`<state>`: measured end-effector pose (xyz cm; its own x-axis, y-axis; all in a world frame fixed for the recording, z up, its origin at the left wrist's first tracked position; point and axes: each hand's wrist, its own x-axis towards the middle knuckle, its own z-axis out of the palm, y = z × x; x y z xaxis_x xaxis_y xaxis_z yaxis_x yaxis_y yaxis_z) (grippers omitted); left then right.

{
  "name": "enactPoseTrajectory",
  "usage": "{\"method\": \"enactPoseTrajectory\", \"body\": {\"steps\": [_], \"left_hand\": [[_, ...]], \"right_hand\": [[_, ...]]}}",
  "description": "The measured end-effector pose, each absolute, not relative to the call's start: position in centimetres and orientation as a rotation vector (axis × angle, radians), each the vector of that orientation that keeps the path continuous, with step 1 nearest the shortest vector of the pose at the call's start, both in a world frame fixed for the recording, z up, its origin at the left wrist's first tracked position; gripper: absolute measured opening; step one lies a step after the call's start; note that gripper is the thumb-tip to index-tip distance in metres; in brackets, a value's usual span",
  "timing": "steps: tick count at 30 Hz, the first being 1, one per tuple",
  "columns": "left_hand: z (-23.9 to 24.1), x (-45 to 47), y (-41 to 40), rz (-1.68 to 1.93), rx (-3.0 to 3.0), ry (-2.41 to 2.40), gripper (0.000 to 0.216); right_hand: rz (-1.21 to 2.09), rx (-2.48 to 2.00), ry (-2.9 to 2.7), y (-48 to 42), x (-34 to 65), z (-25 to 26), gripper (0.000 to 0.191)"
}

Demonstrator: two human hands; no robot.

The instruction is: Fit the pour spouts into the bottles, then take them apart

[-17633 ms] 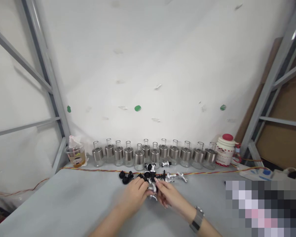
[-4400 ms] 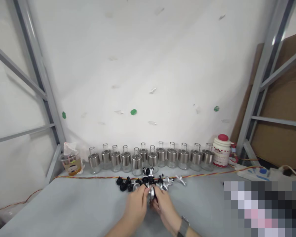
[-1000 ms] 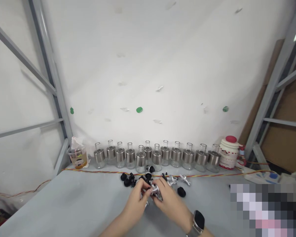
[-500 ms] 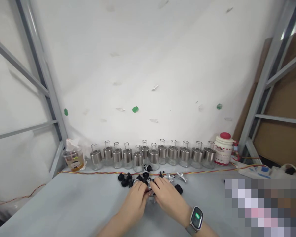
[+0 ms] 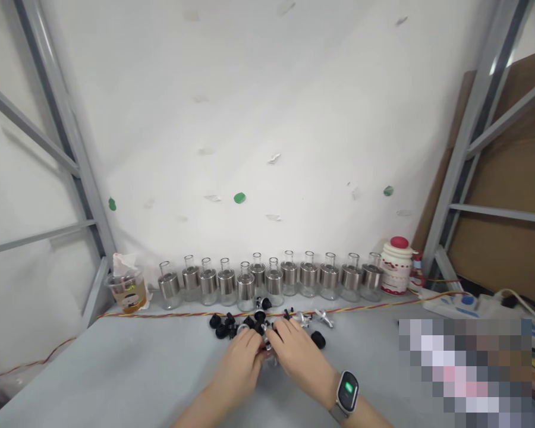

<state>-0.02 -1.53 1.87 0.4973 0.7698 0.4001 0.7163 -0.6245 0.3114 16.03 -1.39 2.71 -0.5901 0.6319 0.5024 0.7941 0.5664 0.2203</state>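
Observation:
My left hand (image 5: 241, 358) and my right hand (image 5: 296, 353) meet over the grey table (image 5: 116, 374), fingers curled round a small silver metal part (image 5: 267, 351) that is mostly hidden between them. A smartwatch (image 5: 346, 389) sits on my right wrist. Just beyond my fingers lies a heap of small black caps and silver fittings (image 5: 249, 324). One black cap (image 5: 318, 339) lies alone to the right. Behind them, a row of several glass bottles with silver collars (image 5: 267, 278) stands along the wall.
A plastic cup of amber liquid (image 5: 127, 290) stands at the left end of the row, a white jar with a red lid (image 5: 396, 266) at the right end. A red-and-yellow twisted wire (image 5: 169, 314) runs across the table. A power strip (image 5: 459, 304) lies at right.
Both hands have stayed together on the silver part and lowered closer to the table. A black cap, absent 4.4 s ago, lies to the right of my hands.

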Motion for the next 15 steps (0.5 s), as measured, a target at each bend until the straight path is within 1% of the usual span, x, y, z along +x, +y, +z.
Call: {"method": "enactPoseTrajectory", "body": {"steps": [15], "left_hand": [[1.91,-0.06,-1.70,0.748,2.588,1.316,0.012]], "right_hand": [[-0.639,-1.191,-2.407,-1.18,15.89,2.13,0.015]]}}
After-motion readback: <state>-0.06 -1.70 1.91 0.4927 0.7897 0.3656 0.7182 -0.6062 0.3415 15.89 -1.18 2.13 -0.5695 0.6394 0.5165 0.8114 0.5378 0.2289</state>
